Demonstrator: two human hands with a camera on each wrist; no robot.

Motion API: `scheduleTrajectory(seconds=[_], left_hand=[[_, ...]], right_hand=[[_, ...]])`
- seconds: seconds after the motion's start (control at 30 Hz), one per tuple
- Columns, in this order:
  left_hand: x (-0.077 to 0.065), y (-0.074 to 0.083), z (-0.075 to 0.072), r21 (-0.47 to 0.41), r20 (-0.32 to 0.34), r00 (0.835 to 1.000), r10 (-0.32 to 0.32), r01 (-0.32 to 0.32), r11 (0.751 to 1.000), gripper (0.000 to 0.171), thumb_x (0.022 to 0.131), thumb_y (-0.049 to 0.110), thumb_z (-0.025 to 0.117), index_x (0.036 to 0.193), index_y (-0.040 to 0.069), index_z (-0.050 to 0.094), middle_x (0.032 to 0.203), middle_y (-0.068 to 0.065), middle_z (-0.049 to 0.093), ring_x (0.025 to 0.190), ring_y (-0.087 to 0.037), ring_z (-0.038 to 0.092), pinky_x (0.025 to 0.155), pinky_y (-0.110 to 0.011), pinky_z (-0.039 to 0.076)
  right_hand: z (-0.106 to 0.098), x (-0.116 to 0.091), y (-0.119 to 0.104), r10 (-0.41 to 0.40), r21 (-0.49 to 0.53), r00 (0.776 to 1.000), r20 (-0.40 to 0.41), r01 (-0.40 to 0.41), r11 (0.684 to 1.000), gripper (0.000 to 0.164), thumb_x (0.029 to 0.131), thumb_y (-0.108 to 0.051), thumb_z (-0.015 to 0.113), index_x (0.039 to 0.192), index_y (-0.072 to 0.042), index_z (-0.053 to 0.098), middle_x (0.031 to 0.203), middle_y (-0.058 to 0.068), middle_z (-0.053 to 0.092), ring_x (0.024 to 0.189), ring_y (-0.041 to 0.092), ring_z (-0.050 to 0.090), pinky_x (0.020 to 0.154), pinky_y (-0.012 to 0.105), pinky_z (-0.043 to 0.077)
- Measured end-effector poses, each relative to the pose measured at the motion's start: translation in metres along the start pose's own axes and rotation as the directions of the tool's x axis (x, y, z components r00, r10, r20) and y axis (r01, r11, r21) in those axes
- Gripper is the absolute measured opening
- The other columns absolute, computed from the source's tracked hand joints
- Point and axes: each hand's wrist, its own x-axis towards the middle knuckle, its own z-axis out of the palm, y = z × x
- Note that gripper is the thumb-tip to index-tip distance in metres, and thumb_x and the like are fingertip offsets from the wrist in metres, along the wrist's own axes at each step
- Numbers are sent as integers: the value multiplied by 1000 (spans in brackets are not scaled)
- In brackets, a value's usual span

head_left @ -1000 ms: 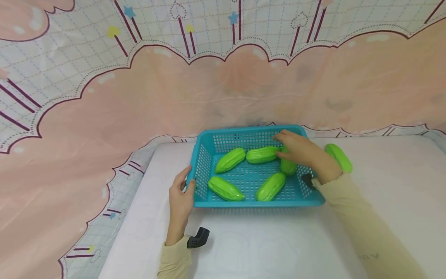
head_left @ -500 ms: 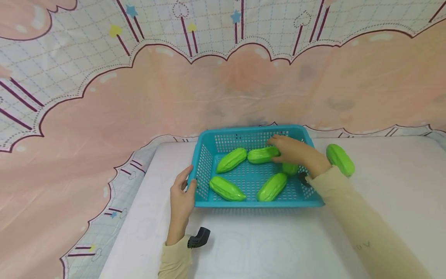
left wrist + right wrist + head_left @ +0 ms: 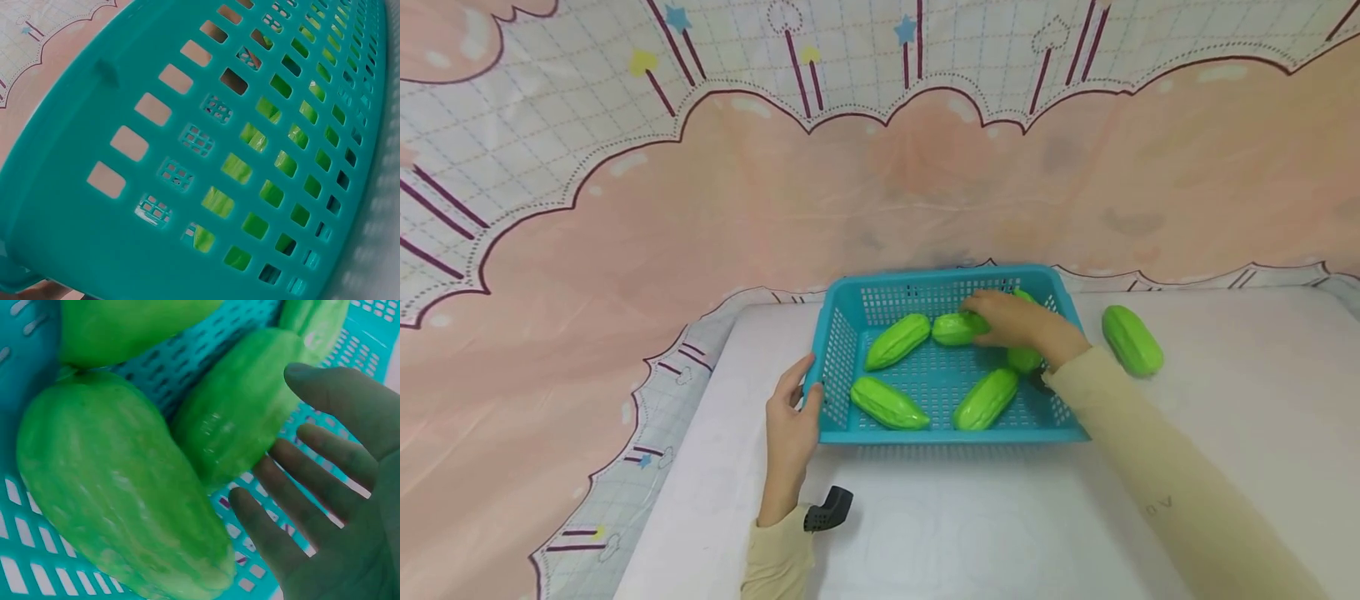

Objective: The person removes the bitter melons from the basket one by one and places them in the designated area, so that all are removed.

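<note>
Basket (image 3: 955, 437) is held on its left side by the left hand (image 3: 790, 429), probably for steadiness, while inside, toward its back, the right hand (image 3: 1018, 321) spreads its fingers wide at a green gourd (image 3: 950, 330).

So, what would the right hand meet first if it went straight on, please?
The right hand would probably meet the middle green gourd along the basket's far wall; whether they touch is unclear.

Basket (image 3: 940, 437): way down over mid-floor, gourds (image 3: 889, 404) ringing it. Right hand (image 3: 1018, 323) bars far-right corner, sleeve (image 3: 1150, 454) the near-right; left hand (image 3: 792, 429) at left edge. Narrow gap, right edge to outlying gourd (image 3: 1132, 340). Wide passage on bench (image 3: 962, 525), basket's near edge.
</note>
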Motion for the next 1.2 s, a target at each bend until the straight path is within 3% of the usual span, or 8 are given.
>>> scheduleTrajectory(seconds=[0.23,0.63,0.83,1.2], left_hand=[[0,3,1,7,-7,1000,-26,26,1000,45,100,6,50,144,10,51,153,-9,43,131,-30,48,106,-52,43],[0,2,1,4,-7,1000,-23,23,1000,44,100,7,50,143,12,53,153,-7,43,132,-29,48,108,-51,42],[-1,2,0,0,-7,1000,-19,19,1000,44,100,7,51,144,11,53,152,-9,44,137,-28,44,112,-50,38],[0,1,0,8,-3,1000,-29,29,1000,44,100,7,51,144,13,53,152,-6,44,130,-28,49,106,-49,43]], right_hand=[[0,5,3,10,-31,1000,12,-10,999,51,89,-11,72,133,6,55,131,25,57,126,43,51,108,53,40],[7,18,11,22,-105,999,49,-17,994,52,88,-12,74,134,4,56,137,25,54,129,43,49,108,52,42],[10,19,14,32,-83,999,40,-28,996,58,85,-18,78,135,2,57,139,24,53,132,42,47,110,53,39],[9,16,18,29,-38,1000,2,-29,999,52,87,-7,74,135,1,58,141,24,53,135,44,44,111,54,37]])
